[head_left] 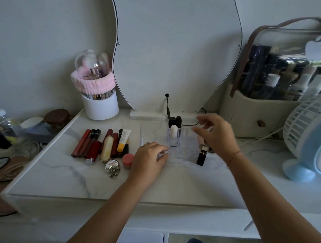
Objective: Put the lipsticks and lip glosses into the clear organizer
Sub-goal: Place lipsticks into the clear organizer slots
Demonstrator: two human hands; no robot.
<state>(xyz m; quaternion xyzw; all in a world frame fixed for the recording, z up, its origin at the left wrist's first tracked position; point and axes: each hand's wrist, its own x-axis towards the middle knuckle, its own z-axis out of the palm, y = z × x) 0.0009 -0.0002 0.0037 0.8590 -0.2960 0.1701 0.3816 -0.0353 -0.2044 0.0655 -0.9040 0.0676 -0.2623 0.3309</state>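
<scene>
The clear organizer (184, 149) stands mid-table on the white marble top. A white tube (173, 132) and two black lipsticks (175, 120) stand in its back-left slots. My left hand (150, 158) grips the organizer's front-left corner. My right hand (216, 136) hovers over its right side, fingers relaxed and spread, holding nothing I can see. A black lipstick with a gold logo (201, 157) stands just right of the organizer. Several red lip glosses and lipsticks (94, 144) lie in a row to the left, with a yellow-capped tube (123, 139) and a cream tube (107, 149).
A small pink jar (128, 160) and a silver keychain case (112, 167) lie by my left wrist. A white brush holder (100, 106) stands back left, a mirror (177, 53) behind, and a cosmetics bag (259, 116) and blue fan (312, 138) to the right.
</scene>
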